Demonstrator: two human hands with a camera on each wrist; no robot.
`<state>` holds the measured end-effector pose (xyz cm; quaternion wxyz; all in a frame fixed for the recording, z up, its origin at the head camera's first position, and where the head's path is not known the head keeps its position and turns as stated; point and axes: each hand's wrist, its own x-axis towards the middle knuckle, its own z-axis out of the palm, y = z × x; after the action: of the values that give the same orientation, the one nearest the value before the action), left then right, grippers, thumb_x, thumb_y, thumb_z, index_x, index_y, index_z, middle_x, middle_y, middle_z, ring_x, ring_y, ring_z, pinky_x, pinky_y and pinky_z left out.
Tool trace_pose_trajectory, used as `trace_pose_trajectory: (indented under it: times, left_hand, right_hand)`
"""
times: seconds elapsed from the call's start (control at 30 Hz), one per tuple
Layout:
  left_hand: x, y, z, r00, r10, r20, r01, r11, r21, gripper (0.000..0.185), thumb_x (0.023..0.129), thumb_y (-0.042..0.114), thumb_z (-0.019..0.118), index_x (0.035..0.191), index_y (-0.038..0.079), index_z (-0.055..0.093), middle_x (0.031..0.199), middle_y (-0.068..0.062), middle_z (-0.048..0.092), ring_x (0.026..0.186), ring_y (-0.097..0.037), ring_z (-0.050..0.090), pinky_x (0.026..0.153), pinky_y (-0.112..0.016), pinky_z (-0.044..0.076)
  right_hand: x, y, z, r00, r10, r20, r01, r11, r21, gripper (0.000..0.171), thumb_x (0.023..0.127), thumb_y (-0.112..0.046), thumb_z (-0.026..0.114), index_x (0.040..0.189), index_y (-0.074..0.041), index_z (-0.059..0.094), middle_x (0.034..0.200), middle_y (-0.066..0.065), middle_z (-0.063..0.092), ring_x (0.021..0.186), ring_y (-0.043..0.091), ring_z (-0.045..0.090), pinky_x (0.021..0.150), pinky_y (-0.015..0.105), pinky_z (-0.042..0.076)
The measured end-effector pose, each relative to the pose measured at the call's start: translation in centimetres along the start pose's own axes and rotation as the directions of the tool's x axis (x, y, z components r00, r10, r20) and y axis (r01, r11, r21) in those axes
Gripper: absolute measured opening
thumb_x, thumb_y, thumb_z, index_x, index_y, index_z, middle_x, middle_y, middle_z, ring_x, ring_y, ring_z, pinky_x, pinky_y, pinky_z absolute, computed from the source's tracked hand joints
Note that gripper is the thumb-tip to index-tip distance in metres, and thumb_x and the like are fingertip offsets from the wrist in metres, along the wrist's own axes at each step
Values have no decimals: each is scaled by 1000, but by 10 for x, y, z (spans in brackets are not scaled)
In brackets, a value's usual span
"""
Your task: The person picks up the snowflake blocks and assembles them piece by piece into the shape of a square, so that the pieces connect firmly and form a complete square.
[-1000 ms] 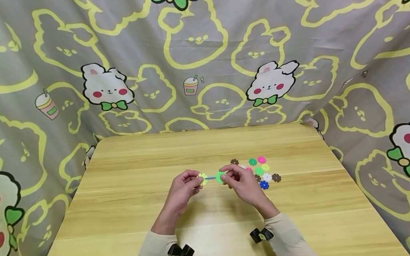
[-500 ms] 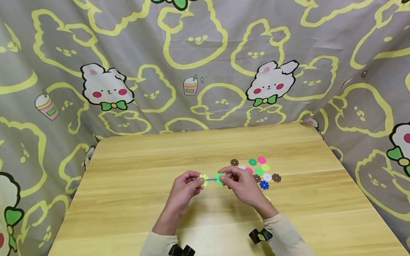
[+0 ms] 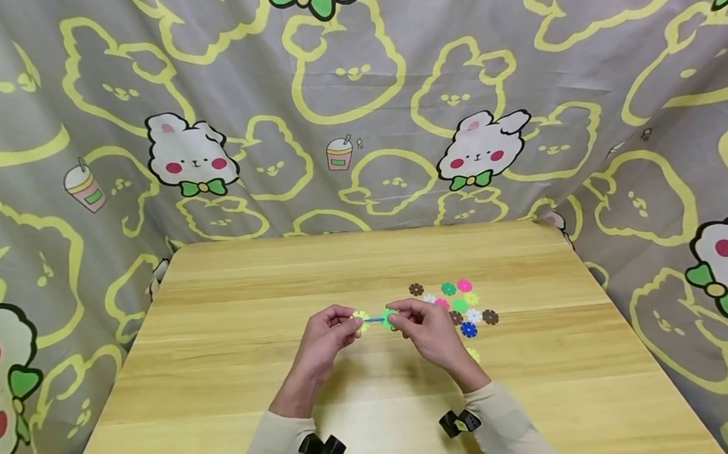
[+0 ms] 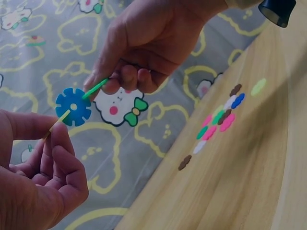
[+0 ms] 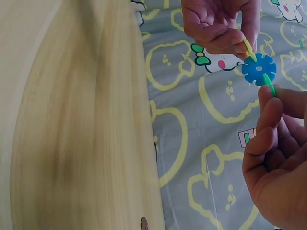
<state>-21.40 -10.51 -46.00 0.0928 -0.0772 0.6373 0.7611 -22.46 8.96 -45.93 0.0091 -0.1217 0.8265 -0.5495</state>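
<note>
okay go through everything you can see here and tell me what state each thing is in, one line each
Left hand: raised over the table, pinches the yellow disc.
Right hand: raised, pinches the green disc.
Yellow disc: slotted into the blue disc's rim.
Green disc: slotted into the blue disc's opposite rim.
Blue disc: held in the air between both.
Loose discs: lying flat, clustered on the table.

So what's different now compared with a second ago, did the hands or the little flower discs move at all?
The right hand has drawn slightly closer to the left hand, so the green disc it pinches sits nearer the yellow disc, with less of the blue disc showing between them. A yellow-green disc on the table now shows beside the right wrist. Both pinches and the loose pile are unchanged.
</note>
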Motion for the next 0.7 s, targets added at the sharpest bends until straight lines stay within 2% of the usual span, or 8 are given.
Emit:
trace_pose_trajectory:
  times: [0.2,0.43,0.7]
  left_hand:
    - [0,-1,1,1000,-1,1,1,1000,-1,20,77,2,65,95,-3,56,75,-4,57,64,-12,56,61,-23,49]
    - [3,-4,4,1000,15,12,-15,1000,26,21,76,3,66,94,-3,56,75,-4,57,63,-12,56,61,-24,50]
    - [4,-5,3,1000,3,18,-4,999,44,24,76,4,67,96,-4,55,77,-4,57,64,-13,57,63,-26,51]
  right_hand:
    - [-1,6,2,1000,-11,-15,10,1000,-13,22,81,-35,63,98,-22,67,70,-3,62,56,14,54,44,24,43]
    - [-2,6,0,1000,12,-27,-13,1000,-25,16,81,-28,65,96,-23,68,69,0,63,56,15,56,45,25,44]
    - [-2,8,3,998,57,-29,-56,998,19,15,79,-24,68,94,-23,68,69,-2,64,57,15,60,44,25,45]
